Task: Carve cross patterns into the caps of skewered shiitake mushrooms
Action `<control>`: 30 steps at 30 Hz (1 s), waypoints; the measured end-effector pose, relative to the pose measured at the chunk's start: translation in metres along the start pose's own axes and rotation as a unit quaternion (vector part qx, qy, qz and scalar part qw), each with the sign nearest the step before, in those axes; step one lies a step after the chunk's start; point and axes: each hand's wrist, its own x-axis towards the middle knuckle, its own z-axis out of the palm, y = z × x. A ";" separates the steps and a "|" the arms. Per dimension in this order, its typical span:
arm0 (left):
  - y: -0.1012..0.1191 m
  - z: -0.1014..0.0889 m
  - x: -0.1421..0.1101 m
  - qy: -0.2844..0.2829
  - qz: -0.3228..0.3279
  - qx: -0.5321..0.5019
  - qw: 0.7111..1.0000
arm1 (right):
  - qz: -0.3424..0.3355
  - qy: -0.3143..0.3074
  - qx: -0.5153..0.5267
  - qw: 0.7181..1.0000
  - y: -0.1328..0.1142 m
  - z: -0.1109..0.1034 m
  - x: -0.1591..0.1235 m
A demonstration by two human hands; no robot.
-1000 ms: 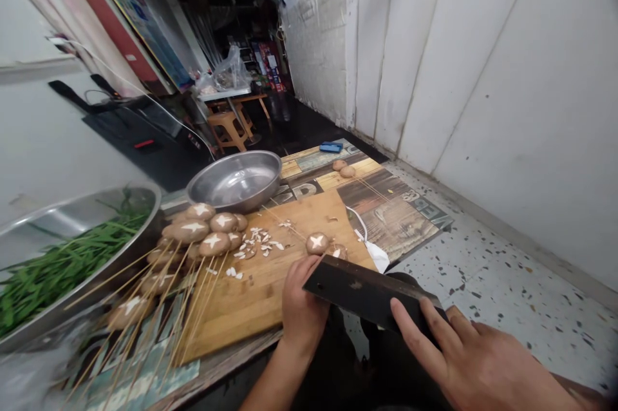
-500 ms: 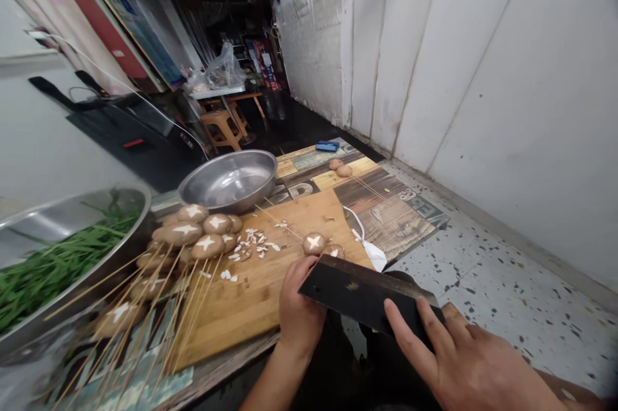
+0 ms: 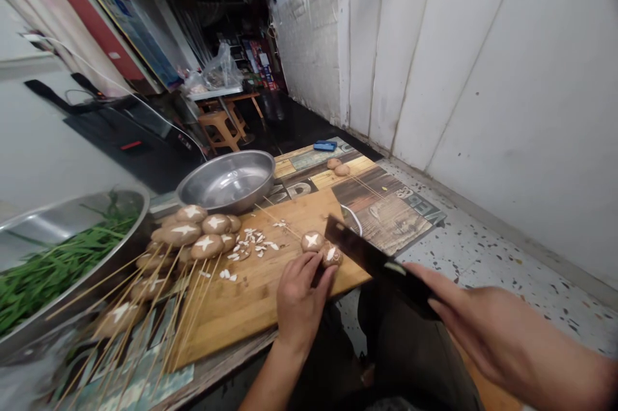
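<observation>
My left hand (image 3: 299, 292) is closed, its thumb and fingers on a brown mushroom (image 3: 333, 255) with pale cuts in its cap. Touching that one is a second mushroom (image 3: 312, 241) bearing a white cross, with a skewer leading off it. My right hand (image 3: 487, 321) grips a dark cleaver (image 3: 379, 259) by its handle, the blade tilted over the board just right of the held mushroom. White mushroom trimmings (image 3: 253, 243) lie scattered on the wooden cutting board (image 3: 246, 311). Skewered mushrooms (image 3: 206, 245) with white crosses are piled at its left.
An empty-looking steel bowl (image 3: 226, 182) stands behind the board. At far left, a larger steel bowl (image 3: 140, 205) holds green vegetables (image 3: 58, 263). Two uncut mushrooms (image 3: 338, 167) on skewers and a blue object (image 3: 325, 145) lie on the patterned tabletop (image 3: 386, 218).
The cleaver has lifted off the mushroom and swung to the right, its blade now steeper. My right hand's grip has turned. The mushroom under my left hand now shows pale cuts.
</observation>
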 end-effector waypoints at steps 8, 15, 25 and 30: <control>-0.003 -0.001 0.005 -0.014 -0.025 -0.015 0.999 | 0.220 -0.249 0.451 0.829 0.045 0.002 0.030; -0.002 -0.003 0.005 -0.020 -0.037 -0.018 0.999 | 0.214 -0.268 0.466 0.816 0.056 0.012 0.023; -0.001 -0.005 0.007 -0.033 -0.043 -0.025 0.998 | 0.237 -0.295 0.516 0.769 0.065 0.005 0.028; -0.001 -0.005 0.007 -0.040 -0.042 -0.029 0.998 | 0.229 -0.283 0.539 0.760 0.060 0.007 0.034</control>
